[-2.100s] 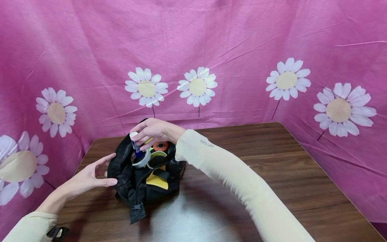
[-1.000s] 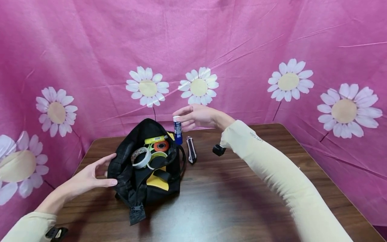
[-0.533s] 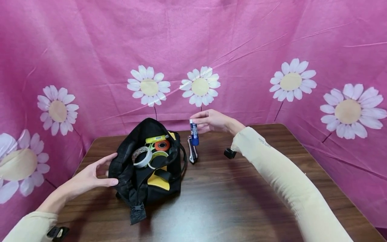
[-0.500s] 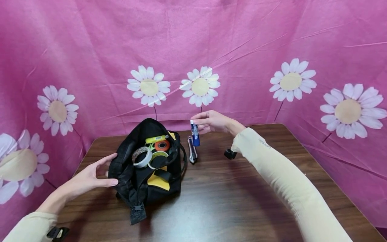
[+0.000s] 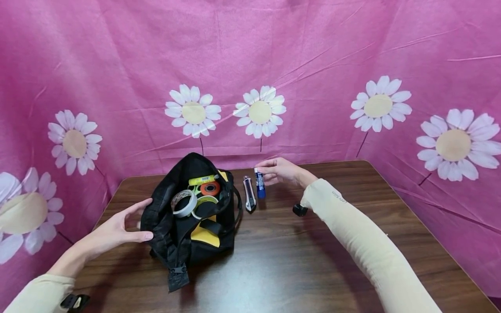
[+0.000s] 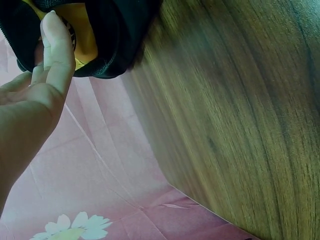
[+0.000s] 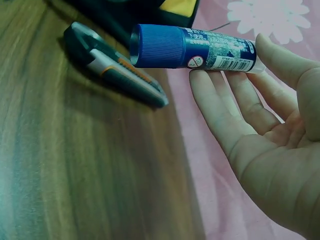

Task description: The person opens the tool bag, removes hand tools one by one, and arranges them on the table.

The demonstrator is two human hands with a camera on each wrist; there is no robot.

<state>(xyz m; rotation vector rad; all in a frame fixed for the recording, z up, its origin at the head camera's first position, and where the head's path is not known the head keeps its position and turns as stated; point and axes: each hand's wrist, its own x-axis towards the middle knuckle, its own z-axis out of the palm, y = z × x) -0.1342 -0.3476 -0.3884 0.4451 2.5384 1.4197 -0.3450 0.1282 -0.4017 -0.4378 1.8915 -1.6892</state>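
Note:
My right hand (image 5: 283, 171) pinches the white end of a blue glue stick (image 5: 260, 184) between thumb and fingers. The stick is upright just right of the utility knife (image 5: 249, 194), which lies on the table. In the right wrist view the glue stick (image 7: 195, 47) shows its ribbed blue cap and printed label; whether the cap touches the table I cannot tell. My left hand (image 5: 113, 228) holds the left side of a black-and-yellow tool bag (image 5: 156, 217), its thumb on the near side. Some left fingertips are hidden by the bag.
Inside the bag are a white tape roll (image 5: 192, 204), a yellowish tape roll (image 5: 214, 199), an orange-centred roll (image 5: 210, 188) and a yellow tube (image 5: 201, 180). The wooden table (image 5: 305, 269) ends at a pink flowered cloth (image 5: 313, 65).
My right hand has taken the glue stick out of the bag, carried it right past the utility knife and lowered it towards the table. My left hand has stayed at the bag.

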